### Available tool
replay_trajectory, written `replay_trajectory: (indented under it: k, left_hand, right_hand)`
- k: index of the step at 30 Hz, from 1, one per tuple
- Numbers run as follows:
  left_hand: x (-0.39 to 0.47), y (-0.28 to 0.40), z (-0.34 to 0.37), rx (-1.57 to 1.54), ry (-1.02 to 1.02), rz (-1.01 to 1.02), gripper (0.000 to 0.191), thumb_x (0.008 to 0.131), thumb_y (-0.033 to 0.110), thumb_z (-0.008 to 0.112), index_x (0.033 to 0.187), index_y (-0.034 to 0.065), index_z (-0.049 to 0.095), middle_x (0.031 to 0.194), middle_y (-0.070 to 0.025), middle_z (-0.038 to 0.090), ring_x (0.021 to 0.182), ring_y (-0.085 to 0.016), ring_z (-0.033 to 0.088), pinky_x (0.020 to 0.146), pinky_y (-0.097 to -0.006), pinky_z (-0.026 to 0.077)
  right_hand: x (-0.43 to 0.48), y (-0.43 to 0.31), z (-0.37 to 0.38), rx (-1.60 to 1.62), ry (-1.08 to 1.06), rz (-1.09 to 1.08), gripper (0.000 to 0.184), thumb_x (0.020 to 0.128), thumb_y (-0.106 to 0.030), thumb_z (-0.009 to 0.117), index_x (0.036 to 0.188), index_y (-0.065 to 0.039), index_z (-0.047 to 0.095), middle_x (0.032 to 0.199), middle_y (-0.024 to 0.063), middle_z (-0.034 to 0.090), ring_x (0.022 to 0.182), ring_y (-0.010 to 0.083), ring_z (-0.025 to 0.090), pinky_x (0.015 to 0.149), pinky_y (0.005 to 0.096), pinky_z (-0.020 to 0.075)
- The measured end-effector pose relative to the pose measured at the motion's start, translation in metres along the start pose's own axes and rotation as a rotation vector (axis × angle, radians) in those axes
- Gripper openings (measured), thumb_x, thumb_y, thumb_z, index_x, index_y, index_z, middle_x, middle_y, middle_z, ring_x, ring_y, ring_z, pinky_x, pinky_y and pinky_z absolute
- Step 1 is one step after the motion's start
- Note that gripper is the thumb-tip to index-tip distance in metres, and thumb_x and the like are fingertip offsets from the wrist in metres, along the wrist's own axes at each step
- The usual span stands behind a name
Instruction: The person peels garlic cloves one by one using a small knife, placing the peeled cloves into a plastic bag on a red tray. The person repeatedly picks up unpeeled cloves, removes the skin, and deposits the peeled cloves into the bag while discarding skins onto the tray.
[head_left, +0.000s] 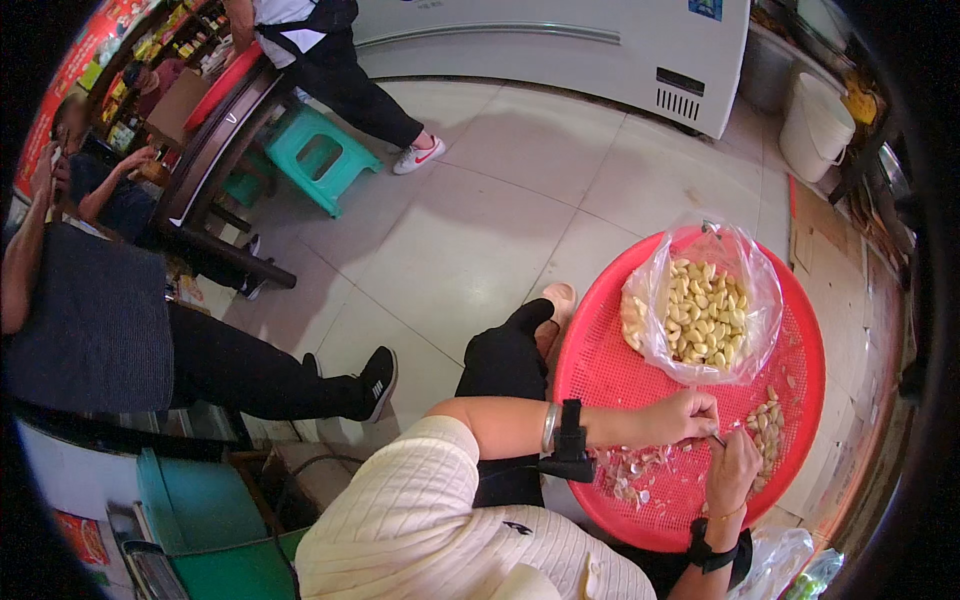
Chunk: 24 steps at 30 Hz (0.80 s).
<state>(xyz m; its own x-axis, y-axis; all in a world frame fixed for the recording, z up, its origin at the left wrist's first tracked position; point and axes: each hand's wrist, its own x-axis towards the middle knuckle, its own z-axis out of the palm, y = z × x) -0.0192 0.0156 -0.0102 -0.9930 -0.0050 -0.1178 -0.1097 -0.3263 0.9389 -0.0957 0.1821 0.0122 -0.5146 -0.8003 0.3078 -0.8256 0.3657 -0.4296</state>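
Observation:
My left hand (684, 421) reaches in from the left over a red plastic basket tray (600, 360). Its fingertips are pinched on what looks like a garlic clove, mostly hidden. Meeting it is my right hand (731, 466), closed around a small knife (719, 440) of which only a thin dark bit shows. Beyond both hands a clear plastic bag (641, 296) stands open on the tray, holding many peeled garlic cloves (705, 315). Unpeeled cloves (766, 435) lie in a pile right of my hands. Papery garlic skins (630, 476) are scattered at the near left.
A white chest freezer (525, 60) stands ahead, with a white bucket (814, 127) to its right. A green plastic stool (322, 161) is beside a dark table (217, 142). Several people are at the left. Flattened cardboard (825, 232) lies right of the tray.

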Motion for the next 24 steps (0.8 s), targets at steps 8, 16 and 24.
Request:
replay_trajectory:
  k: [8,16,24]
  left_hand:
    - [-0.009,0.016,-0.008,-0.42,-0.034,-0.302,0.013,0.087,0.018,0.061,0.085,0.0043,0.059,0.063,-0.0021,0.055,0.045,-0.008,0.048,0.038,-0.0219,0.036]
    - [-0.008,0.022,-0.018,-0.481,-0.022,-0.272,0.012,0.094,0.017,0.054,0.098,0.0083,0.061,0.079,0.0029,0.059,0.066,-0.003,0.053,0.056,-0.0158,0.04]
    - [-0.007,0.026,-0.003,-0.158,-0.014,-0.196,0.011,0.096,0.014,0.053,0.093,0.0035,0.055,0.075,-0.0012,0.057,0.063,-0.005,0.053,0.051,-0.0187,0.043]
  right_hand:
    - [0.003,-0.006,-0.003,-0.114,-0.024,-0.139,0.026,0.067,-0.012,0.069,0.066,-0.008,0.043,0.063,0.0093,0.048,0.054,0.0285,0.051,0.048,0.0403,0.0421]
    - [0.008,-0.013,-0.006,0.191,-0.109,-0.163,0.022,0.073,-0.009,0.07,0.074,-0.003,0.048,0.068,0.0117,0.051,0.059,0.0304,0.055,0.05,0.0395,0.0427]
    - [0.011,-0.004,-0.006,0.155,-0.002,-0.011,0.032,0.076,-0.024,0.073,0.074,-0.004,0.047,0.066,0.0114,0.049,0.061,0.03,0.056,0.05,0.0394,0.043]
